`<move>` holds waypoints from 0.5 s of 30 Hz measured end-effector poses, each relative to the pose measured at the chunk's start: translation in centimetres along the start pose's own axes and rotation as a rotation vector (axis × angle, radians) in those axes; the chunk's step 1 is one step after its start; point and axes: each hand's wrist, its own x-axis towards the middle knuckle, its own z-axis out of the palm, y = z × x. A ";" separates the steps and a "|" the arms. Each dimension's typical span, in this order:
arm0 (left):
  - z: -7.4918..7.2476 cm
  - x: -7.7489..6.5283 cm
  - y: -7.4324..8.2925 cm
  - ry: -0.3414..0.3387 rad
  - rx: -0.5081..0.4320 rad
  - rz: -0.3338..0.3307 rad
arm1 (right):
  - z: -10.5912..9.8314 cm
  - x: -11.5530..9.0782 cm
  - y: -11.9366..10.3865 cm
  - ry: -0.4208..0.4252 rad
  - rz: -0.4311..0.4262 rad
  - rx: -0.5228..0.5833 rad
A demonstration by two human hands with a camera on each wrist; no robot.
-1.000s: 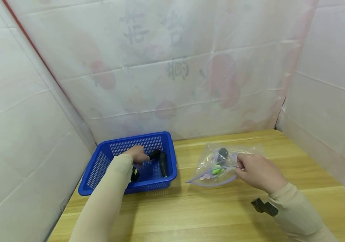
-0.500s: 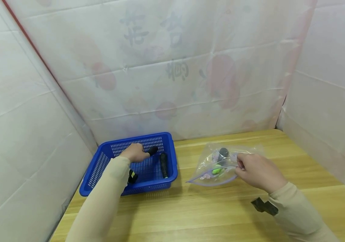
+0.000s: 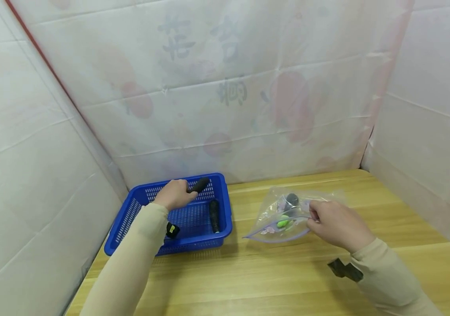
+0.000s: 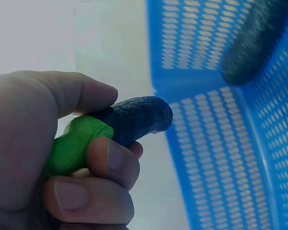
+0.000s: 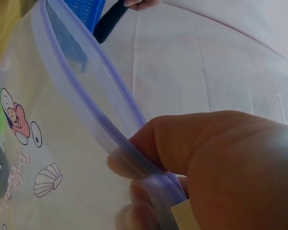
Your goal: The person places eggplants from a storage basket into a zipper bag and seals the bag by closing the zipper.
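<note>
My left hand (image 3: 175, 194) grips a dark eggplant (image 3: 199, 184) by its green cap (image 4: 81, 139), thumb on one side and curled fingers on the other. It is raised over the back of the blue basket (image 3: 205, 240). Lying along the basket's right side is another dark eggplant (image 3: 214, 216). My right hand (image 3: 337, 224) pinches the purple zip edge of a clear printed zip bag (image 5: 81, 163) between thumb and fingers. The bag's mouth gapes open toward the basket. Inside it lies a dark eggplant (image 3: 291, 201) with a bright green cap.
The wooden table (image 3: 225, 281) carries the basket on the left and the bag on the right. White printed sheeting (image 3: 225, 87) walls in the back and both sides, close behind the basket. A black strap (image 3: 345, 269) is on the right sleeve.
My left hand has lifted the gripped eggplant up from inside the basket to about the height of its back rim. The right hand and the bag stay in place.
</note>
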 end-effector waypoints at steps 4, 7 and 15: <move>-0.3 -0.6 0.9 0.025 -0.008 0.015 | 0.0 0.1 -0.1 0.001 -0.004 -0.004; -0.4 -1.1 1.5 0.038 -0.021 0.015 | -0.1 0.1 -0.1 0.003 -0.004 -0.003; -0.5 -2.9 3.6 0.114 -0.101 0.036 | -0.2 0.1 0.0 0.014 -0.012 -0.003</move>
